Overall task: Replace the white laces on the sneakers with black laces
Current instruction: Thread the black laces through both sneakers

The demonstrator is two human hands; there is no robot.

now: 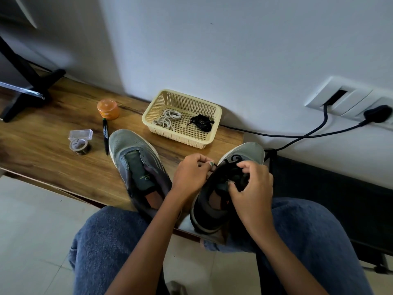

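Note:
Two grey-green sneakers rest on the wooden bench. The left sneaker (136,165) has no lace and its tongue is bare. The right sneaker (223,188) carries a black lace (230,167) across its eyelets. My left hand (191,177) pinches one end of the black lace at the sneaker's left side. My right hand (253,186) grips the lace over the tongue. A cream plastic basket (153,111) behind the shoes holds coiled white laces (168,119) and a bundled black lace (202,122).
An orange jar (108,109), a black marker (105,135), a clear plastic box (80,135) and a tape roll (79,145) lie left of the shoes. A black stand (27,86) is at far left. Black cables (297,136) run to a wall socket (348,99). My jeans-clad knees (110,248) are below.

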